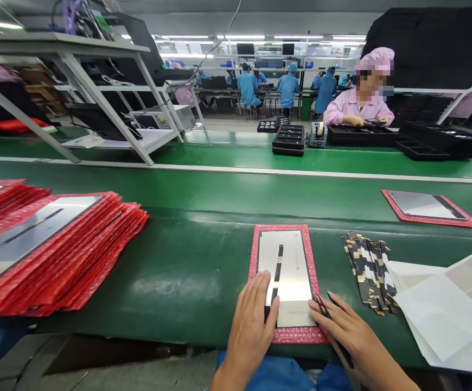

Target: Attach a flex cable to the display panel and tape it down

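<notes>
At the near edge of the green table (187, 271), the left hand (252, 320) lies flat, fingers open, on the lower left of a panel (287, 271) resting on a red bubble sleeve (256, 244). The right hand (352, 334) pinches dark tweezers (323, 307) at the panel's lower right corner. Just right lie a fan of flex strips (368, 271) and white sheets (443, 309). Left, a stack of red sleeved panels (49, 250). Farther off, another sleeved panel (429, 207), black trays (288, 138) and a person in pink (360, 100).

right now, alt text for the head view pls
Left hand and right hand rest on a panel in a red sleeve on a green bench. The right holds tweezers; flex strips lie right, a red stack left.
</notes>
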### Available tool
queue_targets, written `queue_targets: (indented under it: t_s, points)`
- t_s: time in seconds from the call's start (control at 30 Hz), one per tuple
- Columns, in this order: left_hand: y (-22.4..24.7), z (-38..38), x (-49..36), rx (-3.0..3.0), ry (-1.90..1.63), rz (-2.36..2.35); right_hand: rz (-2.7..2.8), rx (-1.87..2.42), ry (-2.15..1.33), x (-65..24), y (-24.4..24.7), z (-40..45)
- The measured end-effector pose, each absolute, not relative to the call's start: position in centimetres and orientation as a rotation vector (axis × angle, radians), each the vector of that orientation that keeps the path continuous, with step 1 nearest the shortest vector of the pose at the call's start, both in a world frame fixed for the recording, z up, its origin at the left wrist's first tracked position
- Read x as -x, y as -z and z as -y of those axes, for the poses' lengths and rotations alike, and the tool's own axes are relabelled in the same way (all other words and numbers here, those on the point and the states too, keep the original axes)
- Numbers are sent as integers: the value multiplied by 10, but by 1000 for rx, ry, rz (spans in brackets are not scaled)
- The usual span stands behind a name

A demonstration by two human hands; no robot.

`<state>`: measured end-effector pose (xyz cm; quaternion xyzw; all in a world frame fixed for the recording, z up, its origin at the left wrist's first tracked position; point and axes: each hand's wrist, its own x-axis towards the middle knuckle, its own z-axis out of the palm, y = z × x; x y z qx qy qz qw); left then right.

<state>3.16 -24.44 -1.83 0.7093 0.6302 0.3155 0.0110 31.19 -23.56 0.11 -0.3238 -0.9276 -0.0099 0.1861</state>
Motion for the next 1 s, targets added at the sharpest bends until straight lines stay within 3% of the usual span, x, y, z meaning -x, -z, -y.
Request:
queue_targets:
  t_s: [0.23,0.67,1.0]
  points:
    - [3,211,6,-2235,-910,-1997,2581,846,158,-309,4,234]
    - [-6,67,50,-2336,-685,-1979,2440,776,328,-295,-23,230]
    - [-12,62,45,-2126,-685,-2084,2415,757,373,-294,-12,224]
